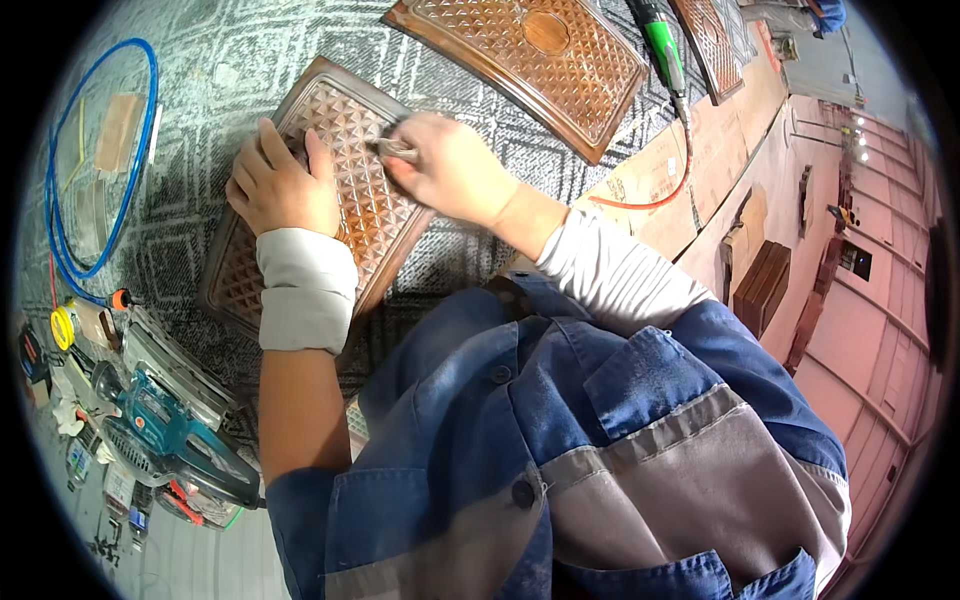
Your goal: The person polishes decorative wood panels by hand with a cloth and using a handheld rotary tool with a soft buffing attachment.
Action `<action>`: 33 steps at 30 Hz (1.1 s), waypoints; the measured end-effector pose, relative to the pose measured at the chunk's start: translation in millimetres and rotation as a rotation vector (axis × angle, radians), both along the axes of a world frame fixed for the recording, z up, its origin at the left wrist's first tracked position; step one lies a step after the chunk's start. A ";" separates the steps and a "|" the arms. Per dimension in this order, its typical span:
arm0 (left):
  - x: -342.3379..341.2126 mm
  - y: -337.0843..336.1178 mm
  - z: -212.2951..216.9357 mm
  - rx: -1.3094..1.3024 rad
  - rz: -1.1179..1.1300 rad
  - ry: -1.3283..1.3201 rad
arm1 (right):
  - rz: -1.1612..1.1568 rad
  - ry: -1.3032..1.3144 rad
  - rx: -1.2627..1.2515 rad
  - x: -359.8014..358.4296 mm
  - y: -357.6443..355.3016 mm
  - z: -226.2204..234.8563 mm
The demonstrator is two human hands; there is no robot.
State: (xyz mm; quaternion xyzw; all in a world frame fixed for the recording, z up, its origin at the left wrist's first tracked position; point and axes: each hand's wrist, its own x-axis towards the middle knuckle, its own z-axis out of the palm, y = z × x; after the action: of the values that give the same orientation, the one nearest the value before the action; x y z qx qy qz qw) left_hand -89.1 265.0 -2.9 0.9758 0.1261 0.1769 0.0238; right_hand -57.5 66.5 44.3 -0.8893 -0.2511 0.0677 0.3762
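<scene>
Right hand [445,165]: smeared by motion
Carved panel [375,205]: glare glints off facets
Patterned cloth [230,110]: bright above, shadowed below
Pink paneling [840,370]: bows toward the black-cornered rim

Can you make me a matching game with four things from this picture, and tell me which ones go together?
1. Left hand
2. Right hand
3. Looped hose
4. Teal power tool

A. Lower left of the picture
B. Gripping a small blurred thing
C. Upper left of the picture
D. Resting on a brown patterned panel

Right pairs: 1-D, 2-B, 3-C, 4-A
</scene>
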 end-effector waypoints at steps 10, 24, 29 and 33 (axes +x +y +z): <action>-0.8 0.7 -0.3 -0.004 -0.008 0.038 | 0.037 0.015 -0.079 3.2 4.4 3.7; 1.2 -0.8 0.8 -0.010 -0.007 0.033 | -0.034 -0.004 -0.017 -0.5 -1.5 6.2; -0.4 0.7 0.1 -0.009 -0.009 0.010 | 0.025 -0.065 -0.033 2.9 6.3 1.7; -0.9 -0.1 0.4 0.000 -0.007 0.019 | -0.021 -0.038 -0.058 0.7 -14.2 6.5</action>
State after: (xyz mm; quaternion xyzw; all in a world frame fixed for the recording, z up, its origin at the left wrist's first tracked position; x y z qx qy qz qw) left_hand -90.0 265.0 -2.5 0.9779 0.1230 0.1677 0.0232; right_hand -56.8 52.3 50.7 -0.9035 -0.2469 0.0538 0.3463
